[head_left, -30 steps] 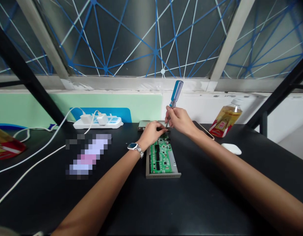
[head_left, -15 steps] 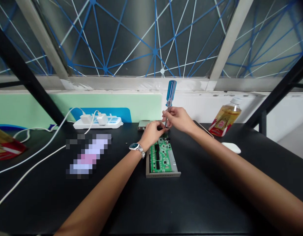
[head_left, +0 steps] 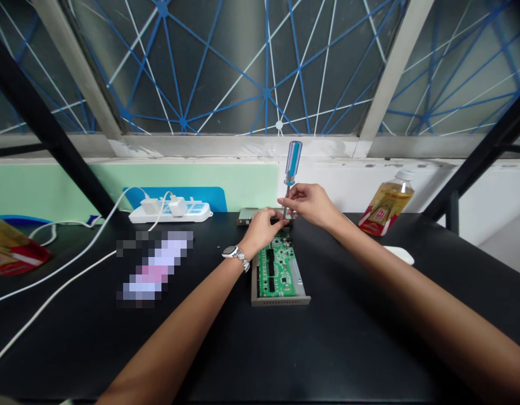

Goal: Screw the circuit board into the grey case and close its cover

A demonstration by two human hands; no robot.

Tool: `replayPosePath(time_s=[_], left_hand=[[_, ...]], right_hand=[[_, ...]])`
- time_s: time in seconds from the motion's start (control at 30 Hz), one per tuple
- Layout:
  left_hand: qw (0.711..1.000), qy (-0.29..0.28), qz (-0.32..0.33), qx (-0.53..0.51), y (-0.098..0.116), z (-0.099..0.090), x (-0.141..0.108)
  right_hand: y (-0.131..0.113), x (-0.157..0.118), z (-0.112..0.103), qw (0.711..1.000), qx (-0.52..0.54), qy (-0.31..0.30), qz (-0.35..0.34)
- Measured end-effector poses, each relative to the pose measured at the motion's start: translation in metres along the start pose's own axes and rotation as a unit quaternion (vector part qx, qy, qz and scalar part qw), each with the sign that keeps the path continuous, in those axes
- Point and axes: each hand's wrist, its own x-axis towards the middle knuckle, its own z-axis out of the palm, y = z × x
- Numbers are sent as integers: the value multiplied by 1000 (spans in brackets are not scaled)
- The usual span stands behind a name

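In my right hand (head_left: 312, 203) the thin shaft of a screwdriver (head_left: 294, 160) is pinched between thumb and fingertips. The screwdriver stands nearly upright, its clear and blue handle above the fingers. Close to its lower end, my left hand (head_left: 263, 229) has thumb and forefinger drawn together; what they pinch is hidden. Beneath them lies an open metal case (head_left: 280, 302) with a green circuit board (head_left: 283, 275) inside. The left hand covers the board's far left part. Exactly where the screwdriver tip rests cannot be made out.
Another metal piece (head_left: 248, 214) lies behind the hands. A power strip (head_left: 200, 212) with white plugs and cables is at the back left, a pixelated phone-like shape (head_left: 158, 270) before it. On the right are a drink bottle (head_left: 386, 203) and a white mouse-like object (head_left: 399, 255).
The screwdriver handle has turned, so its blue stripe faces differently. My right fingers have shifted slightly on the shaft. My left hand stays in place; the whole view has moved slightly.
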Motion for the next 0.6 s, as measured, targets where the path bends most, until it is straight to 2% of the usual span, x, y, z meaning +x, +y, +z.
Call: replayPosePath(time_s=[0.13, 0.3, 0.4, 0.6], left_hand=[[1000, -15, 19, 14, 2, -1, 0], [999, 22, 7, 35, 2, -1, -1], [999, 21, 1, 35, 3, -1, 0], [999, 5, 35, 13, 5, 1, 0]], right_hand=[[-6, -3, -2, 999, 16, -41, 2], [-6, -2, -2, 999, 26, -7, 18], [-1, -1, -1, 1000, 6, 10, 11], [-3, -2, -2, 1000, 3, -25, 5]])
